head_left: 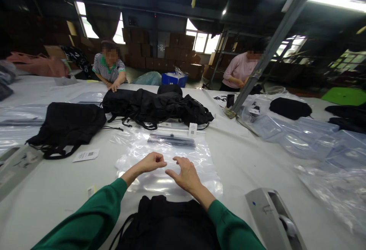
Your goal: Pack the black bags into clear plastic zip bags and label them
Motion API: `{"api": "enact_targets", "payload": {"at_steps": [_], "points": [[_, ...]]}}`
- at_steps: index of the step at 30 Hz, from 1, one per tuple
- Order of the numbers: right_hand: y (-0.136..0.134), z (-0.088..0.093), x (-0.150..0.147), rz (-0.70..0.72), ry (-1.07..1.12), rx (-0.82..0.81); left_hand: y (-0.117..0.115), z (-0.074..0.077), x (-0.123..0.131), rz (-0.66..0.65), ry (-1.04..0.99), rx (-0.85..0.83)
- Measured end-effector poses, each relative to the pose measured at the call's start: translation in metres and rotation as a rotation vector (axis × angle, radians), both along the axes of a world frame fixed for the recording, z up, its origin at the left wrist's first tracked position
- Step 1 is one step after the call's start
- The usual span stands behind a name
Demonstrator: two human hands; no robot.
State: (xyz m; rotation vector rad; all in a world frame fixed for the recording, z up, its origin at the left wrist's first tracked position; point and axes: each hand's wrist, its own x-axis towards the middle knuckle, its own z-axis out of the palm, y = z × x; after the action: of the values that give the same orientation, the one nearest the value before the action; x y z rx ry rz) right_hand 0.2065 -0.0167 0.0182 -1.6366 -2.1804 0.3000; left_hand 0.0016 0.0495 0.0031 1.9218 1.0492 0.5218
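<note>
My left hand (153, 161) is over a stack of clear plastic bags (168, 173), its fingers curled into a pinch. Whatever may be between those fingertips is too small to make out. Facing it, my right hand (185, 174) is open, thumb and fingers apart, with nothing in it. A dark printed strip (171, 140) crosses the upper part of the top bag. Close to my body, below both wrists, lies a black drawstring bag (171, 223). Beyond the plastic, a white tag (192, 129) hangs by a row of black drawstring bags (154, 107).
Another black bag (68, 126) and white tags (86, 155) lie left. A grey dispenser (274, 215) stands right, another grey device (18, 166) left. A metal post (271, 48) rises beyond clear plastic cases (297, 135). Two people (110, 67) are across the table.
</note>
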Motion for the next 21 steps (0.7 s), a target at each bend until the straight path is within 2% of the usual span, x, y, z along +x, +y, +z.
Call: {"api": "enact_targets", "payload": {"at_steps": [4,9,13,17,21], "points": [[0.011,-0.008,-0.012,-0.093,-0.069,-0.006,-0.006,0.009,0.002,0.076,0.041,0.181],[0.008,-0.008,0.009,-0.223,-0.118,-0.061,-0.015,0.005,-0.008,0.154,0.146,0.36],[0.001,0.0,0.006,-0.245,-0.137,-0.056,-0.021,-0.001,-0.003,0.2,0.203,0.419],[0.008,0.003,-0.006,-0.231,-0.167,-0.034,-0.023,0.002,0.006,0.205,0.237,0.446],[0.016,-0.006,0.02,-0.288,-0.181,-0.05,-0.021,0.002,-0.008,0.182,0.256,0.414]]}}
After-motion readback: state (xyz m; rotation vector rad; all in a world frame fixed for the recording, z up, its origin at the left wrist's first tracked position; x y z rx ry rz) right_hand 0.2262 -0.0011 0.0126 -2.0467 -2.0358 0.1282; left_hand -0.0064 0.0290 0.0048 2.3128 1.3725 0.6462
